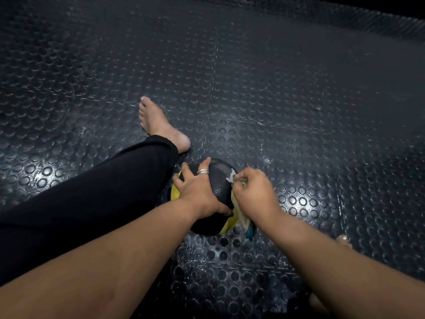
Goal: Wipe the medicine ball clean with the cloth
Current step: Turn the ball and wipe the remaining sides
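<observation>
On studded rubber floor (pixel 276 88), bracing medicine ball (pixel 218 180) with spread, straight-fingered left hand (pixel 197 192), keeping it from rolling, while rubbing with cloth (pixel 236 201) bunched in curled fingers of right hand (pixel 253 192).

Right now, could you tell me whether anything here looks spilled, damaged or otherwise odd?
Nothing stands out. The left hand steadies the medicine ball on the studded floor while the right hand holds the cloth against it.
</observation>
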The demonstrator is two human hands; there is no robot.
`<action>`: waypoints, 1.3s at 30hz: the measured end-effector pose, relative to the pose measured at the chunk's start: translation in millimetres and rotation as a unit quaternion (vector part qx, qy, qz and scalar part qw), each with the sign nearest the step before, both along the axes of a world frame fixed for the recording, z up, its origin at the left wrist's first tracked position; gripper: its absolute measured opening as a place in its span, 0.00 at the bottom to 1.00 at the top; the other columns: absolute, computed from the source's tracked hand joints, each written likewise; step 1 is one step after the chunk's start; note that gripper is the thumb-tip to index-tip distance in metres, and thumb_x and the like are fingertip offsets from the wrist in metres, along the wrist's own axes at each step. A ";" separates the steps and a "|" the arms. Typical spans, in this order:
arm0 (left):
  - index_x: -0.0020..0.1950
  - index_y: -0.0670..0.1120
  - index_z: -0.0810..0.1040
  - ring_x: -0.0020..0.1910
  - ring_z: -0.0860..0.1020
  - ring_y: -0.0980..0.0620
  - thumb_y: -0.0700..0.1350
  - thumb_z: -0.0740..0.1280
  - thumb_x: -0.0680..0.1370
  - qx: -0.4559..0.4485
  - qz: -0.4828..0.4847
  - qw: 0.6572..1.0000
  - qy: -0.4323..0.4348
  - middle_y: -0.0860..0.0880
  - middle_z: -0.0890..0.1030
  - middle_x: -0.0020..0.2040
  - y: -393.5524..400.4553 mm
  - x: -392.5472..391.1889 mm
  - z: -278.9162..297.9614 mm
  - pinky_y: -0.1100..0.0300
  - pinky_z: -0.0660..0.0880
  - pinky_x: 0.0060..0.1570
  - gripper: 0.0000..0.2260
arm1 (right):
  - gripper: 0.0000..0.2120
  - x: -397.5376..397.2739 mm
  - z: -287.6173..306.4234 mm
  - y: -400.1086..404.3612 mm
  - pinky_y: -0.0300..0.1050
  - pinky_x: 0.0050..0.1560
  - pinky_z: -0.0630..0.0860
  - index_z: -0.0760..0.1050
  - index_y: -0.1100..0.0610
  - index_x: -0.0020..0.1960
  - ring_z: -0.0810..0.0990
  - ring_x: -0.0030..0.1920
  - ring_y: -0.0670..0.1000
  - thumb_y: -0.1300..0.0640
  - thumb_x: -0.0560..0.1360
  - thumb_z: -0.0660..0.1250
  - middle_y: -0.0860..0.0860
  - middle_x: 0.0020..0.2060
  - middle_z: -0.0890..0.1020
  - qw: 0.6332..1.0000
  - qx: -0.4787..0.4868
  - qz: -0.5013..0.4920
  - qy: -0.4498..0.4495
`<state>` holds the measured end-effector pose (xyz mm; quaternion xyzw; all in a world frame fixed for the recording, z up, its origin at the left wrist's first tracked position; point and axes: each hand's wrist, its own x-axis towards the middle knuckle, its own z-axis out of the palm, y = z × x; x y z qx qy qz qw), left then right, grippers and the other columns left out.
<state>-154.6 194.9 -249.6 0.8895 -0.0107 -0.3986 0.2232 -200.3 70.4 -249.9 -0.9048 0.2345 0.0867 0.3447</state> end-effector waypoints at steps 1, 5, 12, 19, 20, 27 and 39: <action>0.77 0.63 0.41 0.76 0.41 0.35 0.56 0.82 0.59 0.005 -0.008 1.000 0.002 0.44 0.37 0.78 0.5 -1.5 0.2 0.44 0.53 0.76 0.61 | 0.08 7.0 -2.5 -3.9 0.35 0.44 0.64 0.76 0.55 0.51 0.73 0.45 0.49 0.60 0.75 0.61 0.52 0.51 0.76 1.000 0.004 -0.007 0.008; 0.77 0.63 0.41 0.76 0.43 0.35 0.56 0.82 0.60 0.011 -0.016 1.000 0.006 0.44 0.37 0.78 2.5 2.0 3.3 0.45 0.53 0.75 0.60 | 0.06 30.7 -12.0 -9.9 0.36 0.43 0.64 0.73 0.52 0.46 0.73 0.44 0.50 0.62 0.74 0.60 0.56 0.53 0.78 0.999 0.015 -0.026 0.028; 0.77 0.63 0.41 0.76 0.41 0.34 0.57 0.82 0.59 0.019 -0.040 0.999 0.008 0.43 0.37 0.78 4.0 2.3 2.3 0.43 0.53 0.75 0.61 | 0.09 -3.8 1.1 4.8 0.36 0.46 0.67 0.73 0.54 0.53 0.75 0.48 0.47 0.62 0.74 0.62 0.49 0.49 0.77 1.000 0.003 -0.008 -0.026; 0.77 0.63 0.41 0.76 0.40 0.34 0.56 0.82 0.60 0.025 -0.043 0.999 0.004 0.42 0.37 0.78 1.2 1.9 3.6 0.43 0.52 0.74 0.60 | 0.09 15.1 -2.3 -0.3 0.34 0.46 0.65 0.76 0.58 0.53 0.75 0.50 0.49 0.62 0.75 0.61 0.52 0.52 0.79 0.999 0.001 -0.040 -0.002; 0.77 0.63 0.41 0.76 0.40 0.34 0.56 0.82 0.60 0.022 -0.041 0.999 0.004 0.43 0.37 0.78 0.9 1.2 3.1 0.43 0.52 0.74 0.60 | 0.09 6.7 -0.1 2.7 0.33 0.46 0.63 0.76 0.58 0.53 0.74 0.48 0.47 0.62 0.75 0.61 0.50 0.50 0.77 0.999 -0.005 -0.030 -0.012; 0.77 0.63 0.40 0.75 0.37 0.33 0.55 0.82 0.61 0.019 -0.054 0.998 -0.006 0.42 0.34 0.77 -6.8 -11.3 2.7 0.43 0.49 0.75 0.60 | 0.08 12.9 -4.1 -10.3 0.35 0.39 0.64 0.77 0.60 0.52 0.74 0.43 0.49 0.61 0.75 0.63 0.49 0.42 0.77 0.992 0.035 -0.119 0.014; 0.76 0.65 0.41 0.76 0.35 0.37 0.53 0.83 0.60 0.008 -0.032 0.999 -0.006 0.47 0.32 0.77 -6.9 -21.6 0.5 0.35 0.56 0.72 0.60 | 0.05 -2.7 -6.8 -6.1 0.36 0.40 0.66 0.76 0.57 0.48 0.74 0.44 0.48 0.62 0.74 0.63 0.50 0.44 0.77 0.994 0.027 -0.108 0.010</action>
